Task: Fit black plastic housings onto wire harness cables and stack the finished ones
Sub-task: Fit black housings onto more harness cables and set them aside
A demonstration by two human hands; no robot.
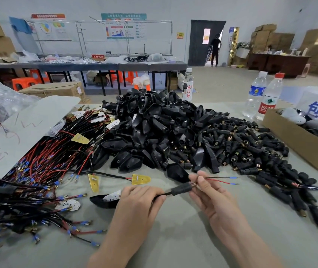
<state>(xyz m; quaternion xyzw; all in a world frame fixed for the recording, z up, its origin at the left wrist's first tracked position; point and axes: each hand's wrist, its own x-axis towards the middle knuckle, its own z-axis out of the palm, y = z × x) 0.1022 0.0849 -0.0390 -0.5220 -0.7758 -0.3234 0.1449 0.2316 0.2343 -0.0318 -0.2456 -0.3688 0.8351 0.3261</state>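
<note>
My left hand [138,200] grips a black cable just behind a small black tubular housing [181,188] threaded on it. My right hand [210,192] pinches the front of that housing, where a red and a black wire with blue-tipped ends [231,180] stick out to the right. At the cable's other end a black shell housing with a white board in it [106,200] lies left of my left hand. A large heap of black shell housings [150,128] fills the middle of the table, with small tubular housings [247,147] spread to its right. Bare harness cables [57,155] lie at the left.
Finished harnesses [9,206] are piled at the near left. A cardboard box [305,144] sits at the right edge, two water bottles [262,95] behind it and another bottle [188,86] behind the heap. A plastic bag [5,97] lies at the far left.
</note>
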